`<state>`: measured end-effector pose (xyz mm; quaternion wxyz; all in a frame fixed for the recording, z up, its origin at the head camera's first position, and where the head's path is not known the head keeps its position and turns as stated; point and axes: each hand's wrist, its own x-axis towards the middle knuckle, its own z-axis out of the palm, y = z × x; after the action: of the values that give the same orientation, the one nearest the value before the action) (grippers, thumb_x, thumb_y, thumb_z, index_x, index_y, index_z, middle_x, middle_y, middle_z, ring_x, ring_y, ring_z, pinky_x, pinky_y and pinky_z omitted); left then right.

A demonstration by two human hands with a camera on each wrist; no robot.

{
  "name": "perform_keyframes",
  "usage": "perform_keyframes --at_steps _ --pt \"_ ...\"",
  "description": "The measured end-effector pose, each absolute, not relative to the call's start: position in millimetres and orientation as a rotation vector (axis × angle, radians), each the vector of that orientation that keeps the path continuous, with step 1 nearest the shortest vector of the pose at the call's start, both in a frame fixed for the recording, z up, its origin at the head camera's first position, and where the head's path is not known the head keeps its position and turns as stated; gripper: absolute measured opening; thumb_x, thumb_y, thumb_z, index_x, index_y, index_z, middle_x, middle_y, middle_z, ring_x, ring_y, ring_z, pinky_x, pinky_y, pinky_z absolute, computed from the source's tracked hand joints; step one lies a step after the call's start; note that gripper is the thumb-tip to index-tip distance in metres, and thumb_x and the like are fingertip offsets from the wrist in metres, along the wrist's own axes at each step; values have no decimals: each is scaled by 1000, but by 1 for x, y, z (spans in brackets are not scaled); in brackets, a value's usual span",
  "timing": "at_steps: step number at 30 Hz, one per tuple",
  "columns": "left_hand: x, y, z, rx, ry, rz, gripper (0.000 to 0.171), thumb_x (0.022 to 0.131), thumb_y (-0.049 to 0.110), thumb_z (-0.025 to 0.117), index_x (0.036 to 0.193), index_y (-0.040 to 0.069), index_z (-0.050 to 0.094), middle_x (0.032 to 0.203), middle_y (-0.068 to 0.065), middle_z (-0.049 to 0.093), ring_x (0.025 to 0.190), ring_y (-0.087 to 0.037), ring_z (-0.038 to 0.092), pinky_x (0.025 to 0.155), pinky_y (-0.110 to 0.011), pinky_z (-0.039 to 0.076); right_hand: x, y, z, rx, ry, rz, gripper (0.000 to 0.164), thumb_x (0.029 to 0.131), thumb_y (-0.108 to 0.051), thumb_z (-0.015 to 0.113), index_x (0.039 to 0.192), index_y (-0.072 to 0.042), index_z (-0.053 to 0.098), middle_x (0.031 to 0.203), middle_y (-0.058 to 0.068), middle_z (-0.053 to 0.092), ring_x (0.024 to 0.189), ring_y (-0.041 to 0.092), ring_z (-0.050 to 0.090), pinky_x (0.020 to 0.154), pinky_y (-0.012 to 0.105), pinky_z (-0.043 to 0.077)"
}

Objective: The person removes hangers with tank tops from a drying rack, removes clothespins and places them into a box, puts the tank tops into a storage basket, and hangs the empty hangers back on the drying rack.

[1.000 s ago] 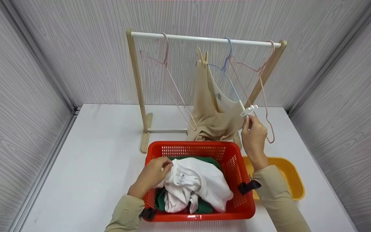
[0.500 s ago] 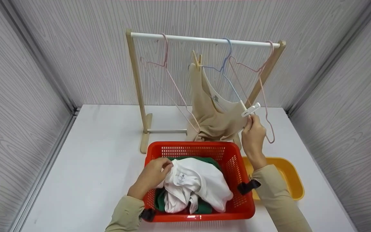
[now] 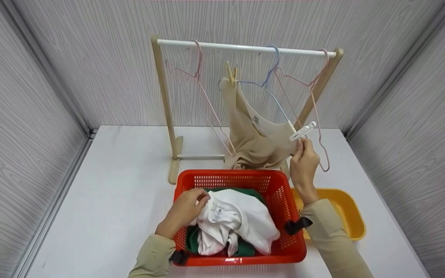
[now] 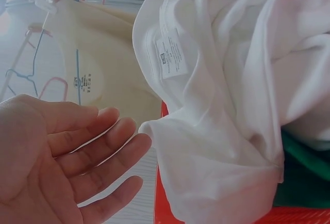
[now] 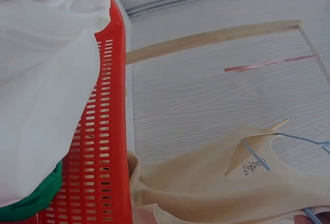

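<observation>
Rack beyond left hand and right hand. Basket under left hand: fingers loose, grasping nothing, by white shirt. Beige top ahead, shoulder pinched in right hand. Blue hanger slants down to right hand. White peg just above it. Risk: steep tilt, weak peg bite, top slips off.

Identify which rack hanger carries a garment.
The blue hanger, between the two pink hangers on the rail: the beige top is on it; the others are bare.
</observation>
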<state>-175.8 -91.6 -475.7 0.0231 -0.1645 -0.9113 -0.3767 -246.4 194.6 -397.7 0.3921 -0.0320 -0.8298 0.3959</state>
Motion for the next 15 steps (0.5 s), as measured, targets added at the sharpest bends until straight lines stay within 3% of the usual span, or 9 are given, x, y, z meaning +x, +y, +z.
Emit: perform_keyframes --at_steps 10,15 --pt "-176 -85 -471 -505 -2792 -1182 9 93 11 60 95 7 68 97 -11 72 89 -23 65 89 -43 55 -237 192 -387 -111 -2043 1092 22 100 -7 47 99 9 62 87 25 69 73 27 61 63 17 41" --pt "-177 -77 -471 -541 -2737 -1199 9 93 10 60 95 6 68 95 -11 71 87 -22 66 87 -40 56 -231 189 -384 -141 -2039 1170 22 100 -8 47 100 8 63 87 24 68 70 10 56 63 10 39"
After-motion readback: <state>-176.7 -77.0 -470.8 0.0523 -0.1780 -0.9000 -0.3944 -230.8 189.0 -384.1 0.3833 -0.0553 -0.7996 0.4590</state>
